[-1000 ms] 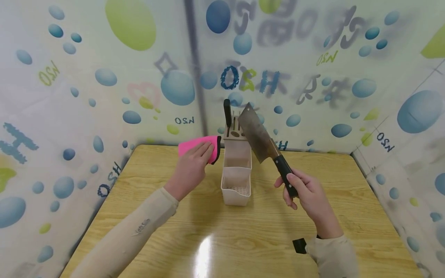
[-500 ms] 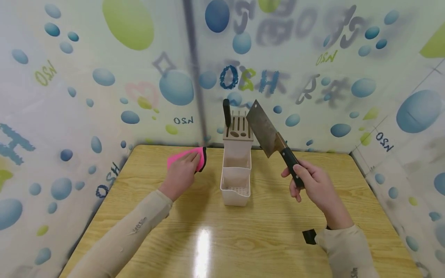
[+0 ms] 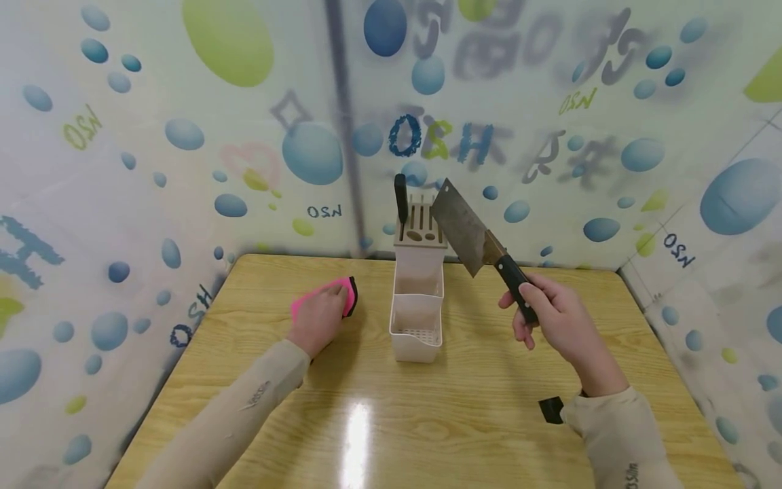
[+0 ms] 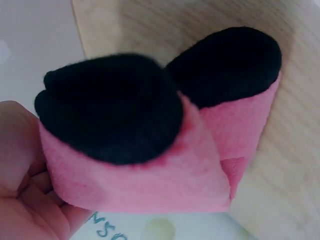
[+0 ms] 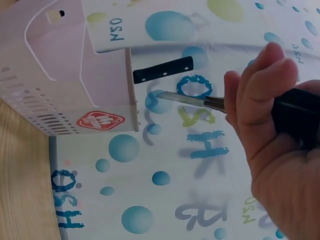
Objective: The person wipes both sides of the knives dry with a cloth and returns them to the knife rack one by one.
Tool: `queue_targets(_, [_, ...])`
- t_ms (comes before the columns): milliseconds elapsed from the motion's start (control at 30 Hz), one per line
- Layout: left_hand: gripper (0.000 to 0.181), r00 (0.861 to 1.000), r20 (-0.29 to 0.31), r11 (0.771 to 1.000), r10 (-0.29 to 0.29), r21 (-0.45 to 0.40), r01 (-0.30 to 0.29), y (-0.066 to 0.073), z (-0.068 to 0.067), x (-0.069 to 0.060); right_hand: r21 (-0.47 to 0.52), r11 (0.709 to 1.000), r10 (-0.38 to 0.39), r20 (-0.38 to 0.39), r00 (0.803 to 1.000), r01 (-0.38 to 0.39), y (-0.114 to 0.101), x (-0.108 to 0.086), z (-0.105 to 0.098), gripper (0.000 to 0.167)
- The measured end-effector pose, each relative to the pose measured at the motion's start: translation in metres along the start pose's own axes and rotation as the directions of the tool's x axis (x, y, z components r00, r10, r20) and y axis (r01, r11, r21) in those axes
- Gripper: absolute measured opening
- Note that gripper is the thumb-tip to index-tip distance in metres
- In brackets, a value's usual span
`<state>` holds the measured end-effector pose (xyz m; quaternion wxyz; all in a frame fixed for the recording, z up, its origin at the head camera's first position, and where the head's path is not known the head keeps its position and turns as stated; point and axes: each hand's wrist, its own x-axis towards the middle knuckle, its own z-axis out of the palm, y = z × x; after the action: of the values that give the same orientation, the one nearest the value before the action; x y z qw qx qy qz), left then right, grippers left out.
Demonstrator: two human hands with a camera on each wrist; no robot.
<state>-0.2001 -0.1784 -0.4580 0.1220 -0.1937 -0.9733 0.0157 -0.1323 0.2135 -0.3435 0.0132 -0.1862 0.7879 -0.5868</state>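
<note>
In the head view my left hand [image 3: 318, 322] holds a folded pink cloth [image 4: 145, 187] with black edging, low over the table's left part. The left wrist view shows the cloth folded into loops, with fingers at its left side. My right hand [image 3: 559, 319] grips the black handle [image 3: 516, 288] of a cleaver [image 3: 461, 227]. The blade is raised and slants up to the left, beside the top of a pale knife holder [image 3: 418, 305]. In the right wrist view the blade appears almost edge-on, apart from the holder. A black-handled knife [image 3: 400, 197] stands in the holder's left slot.
The holder has a slotted top and two open front compartments, and stands mid-table near the back. The wooden table [image 3: 427, 421] meets printed walls [image 3: 519, 102] at the back and sides. A black piece [image 3: 552, 410] sits at the right wrist.
My left hand has drawn the pink cloth left and toward me, away from the holder. My right hand has shifted the cleaver slightly right, uncovering more of the holder's slotted top.
</note>
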Motion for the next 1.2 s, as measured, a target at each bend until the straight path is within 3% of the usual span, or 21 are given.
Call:
queue_targets(233, [0.020, 0.994, 0.093, 0.997, -0.055, -0.047, 0.059, 0.000, 0.012, 0.006, -0.041, 0.999, 0.014, -0.003, 1.000, -0.014, -0.006, 0.004, -0.004, 0.040])
queue_targets(500, [0.025, 0.986, 0.158, 0.992, -0.054, -0.107, 0.072, 0.003, 0.019, 0.012, -0.171, 0.985, 0.015, -0.038, 0.999, -0.022, -0.020, 0.015, -0.009, 0.035])
queue_targets(867, [0.005, 0.988, 0.142, 0.974, -0.058, -0.210, 0.087, 0.008, 0.026, 0.013, -0.312, 0.949, 0.011, -0.108, 0.994, -0.044, -0.043, 0.032, -0.018, 0.036])
queue_targets(967, [0.016, 0.984, 0.161, 0.945, -0.073, -0.303, 0.119, 0.011, 0.020, 0.020, -0.353, 0.935, -0.009, -0.118, 0.993, -0.033, -0.048, 0.035, -0.021, 0.036])
queue_targets(1033, [0.027, 0.978, 0.181, 0.911, -0.105, -0.377, 0.167, 0.015, 0.014, 0.026, -0.380, 0.925, -0.024, -0.123, 0.992, -0.024, -0.052, 0.037, -0.023, 0.037])
queue_targets(1100, [0.039, 0.972, 0.194, 0.867, -0.134, -0.451, 0.210, 0.022, 0.008, 0.032, -0.402, 0.916, -0.031, -0.123, 0.992, -0.021, -0.057, 0.039, -0.025, 0.037])
queue_targets(1200, [0.048, 0.961, 0.209, 0.778, -0.181, -0.567, 0.270, 0.034, -0.001, 0.040, -0.433, 0.901, -0.017, -0.123, 0.992, -0.038, -0.063, 0.043, -0.028, 0.039])
